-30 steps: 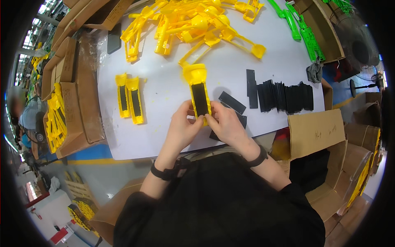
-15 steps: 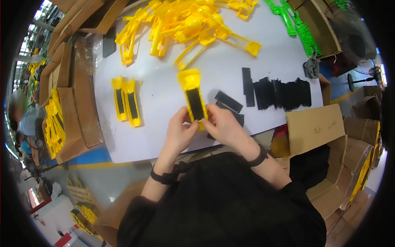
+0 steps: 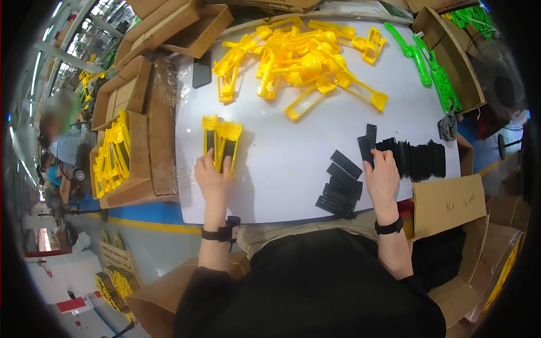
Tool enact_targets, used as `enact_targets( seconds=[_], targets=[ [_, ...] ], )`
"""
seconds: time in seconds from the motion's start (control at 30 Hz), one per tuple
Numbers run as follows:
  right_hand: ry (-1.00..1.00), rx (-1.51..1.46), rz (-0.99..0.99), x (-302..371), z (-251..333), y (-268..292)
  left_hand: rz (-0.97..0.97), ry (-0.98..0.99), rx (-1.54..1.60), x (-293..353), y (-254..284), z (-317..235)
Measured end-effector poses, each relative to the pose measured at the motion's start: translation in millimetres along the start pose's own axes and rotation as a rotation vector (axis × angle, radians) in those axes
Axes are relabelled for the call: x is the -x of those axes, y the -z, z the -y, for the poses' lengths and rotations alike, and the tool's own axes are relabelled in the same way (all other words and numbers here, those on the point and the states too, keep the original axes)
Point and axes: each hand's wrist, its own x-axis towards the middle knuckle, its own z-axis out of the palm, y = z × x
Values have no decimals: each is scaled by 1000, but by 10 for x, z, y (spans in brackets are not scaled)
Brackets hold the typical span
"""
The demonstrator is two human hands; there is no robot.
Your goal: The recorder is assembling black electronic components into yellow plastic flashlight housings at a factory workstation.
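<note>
Left hand (image 3: 214,179): grasping lower ends of black-lined yellow holders (image 3: 230,132), on table's (image 3: 276,186) left side
Right hand (image 3: 384,177): pinching black strip (image 3: 364,146), beside dark stack (image 3: 421,161)
Far side: heap of yellow frames (image 3: 307,63)

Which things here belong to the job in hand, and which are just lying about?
Seem in use: yellow pieces at the left hand; black strips at the right hand; heaped yellow frames; fanned black pieces; packed black row.

Seem just lying about: green parts; dark flat slab; crumpled grey bundle.
</note>
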Motion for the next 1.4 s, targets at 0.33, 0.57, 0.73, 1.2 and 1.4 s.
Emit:
enact_targets(
  seconds=[0.33, 0.57, 0.73, 1.2, 1.4],
  targets=[
    [3, -312, 29, -75, 162, -82, 159, 11, -168, -223, 14, -36],
    [-9, -523, 60, -56, 189, -76, 180, 176, -55, -465, -28, 222],
    [-3, -615, 88, -40, 220, -28, 228, 194, -14, -556, 288, 186],
    [-303, -1189, 233, -136, 298, -110, -89, 73, -64, -1608, 2066, 2957],
    [-398, -1342, 234, -207, 187, -20, -532, 29, -418, -1794, 1858, 2040]
  ],
)
